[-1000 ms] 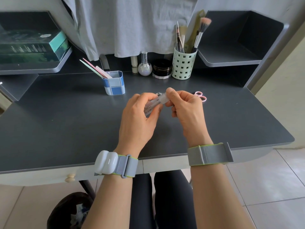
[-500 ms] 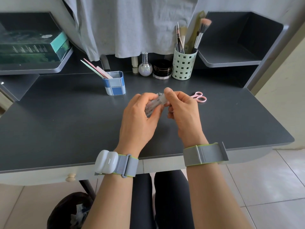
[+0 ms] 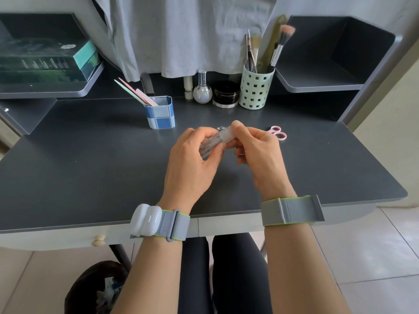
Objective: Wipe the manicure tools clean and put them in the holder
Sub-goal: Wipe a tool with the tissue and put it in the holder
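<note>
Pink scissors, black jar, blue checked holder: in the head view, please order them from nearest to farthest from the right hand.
1. Pink scissors, just right of the right hand.
2. Black jar, behind, at the desk's back.
3. Blue checked holder, far left, past the left hand.

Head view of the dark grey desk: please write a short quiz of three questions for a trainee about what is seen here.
1. True or false: the pink-handled scissors lie on the dark grey desk.
2. What stands in the blue checked square holder? A) flat nail files B) brushes C) nothing
3. Fill in: both hands grip a small translucent packet with a ____ printed on it.

Key: 1 true; 2 A, the nail files; 3 barcode. The left hand and right hand each pinch one end.
</note>
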Available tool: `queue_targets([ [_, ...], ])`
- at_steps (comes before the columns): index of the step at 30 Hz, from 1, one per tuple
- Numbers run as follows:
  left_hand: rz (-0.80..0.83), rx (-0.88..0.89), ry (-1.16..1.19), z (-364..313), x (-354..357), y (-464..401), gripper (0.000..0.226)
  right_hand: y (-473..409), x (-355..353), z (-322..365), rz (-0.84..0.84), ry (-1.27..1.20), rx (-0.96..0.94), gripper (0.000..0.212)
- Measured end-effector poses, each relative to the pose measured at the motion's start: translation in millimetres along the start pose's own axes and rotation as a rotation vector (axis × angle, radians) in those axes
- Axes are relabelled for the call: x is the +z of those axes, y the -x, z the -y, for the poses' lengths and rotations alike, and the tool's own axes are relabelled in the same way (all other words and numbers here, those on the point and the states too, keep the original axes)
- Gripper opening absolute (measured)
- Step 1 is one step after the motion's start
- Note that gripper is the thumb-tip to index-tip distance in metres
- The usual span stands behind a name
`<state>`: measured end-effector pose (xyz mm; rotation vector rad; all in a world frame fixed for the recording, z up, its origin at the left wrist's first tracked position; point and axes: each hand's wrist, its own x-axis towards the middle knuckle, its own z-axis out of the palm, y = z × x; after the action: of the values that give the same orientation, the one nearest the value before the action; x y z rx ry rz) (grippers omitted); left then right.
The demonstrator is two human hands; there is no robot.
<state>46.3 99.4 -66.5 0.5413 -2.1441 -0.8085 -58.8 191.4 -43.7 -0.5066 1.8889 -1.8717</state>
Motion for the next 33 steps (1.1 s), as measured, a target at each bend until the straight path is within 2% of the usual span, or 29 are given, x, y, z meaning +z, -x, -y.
queue_targets([
  [8,0.007,0.008,-0.041,0.3,-1.6,-0.8,0.024,-6.8,4.9,-6.0,-0.107,0.157,-0.087,0.034],
  [18,0.005,-0.01,-0.032,3.2,-6.1,-3.3,0.022,-5.1,0.9,-0.4,-0.005,0.041,-0.054,0.023],
  [33,0.016,0.0,-0.056,4.1,-8.1,-4.0,0.023,-7.2,1.0,-0.6,0.011,0.03,-0.011,0.029],
])
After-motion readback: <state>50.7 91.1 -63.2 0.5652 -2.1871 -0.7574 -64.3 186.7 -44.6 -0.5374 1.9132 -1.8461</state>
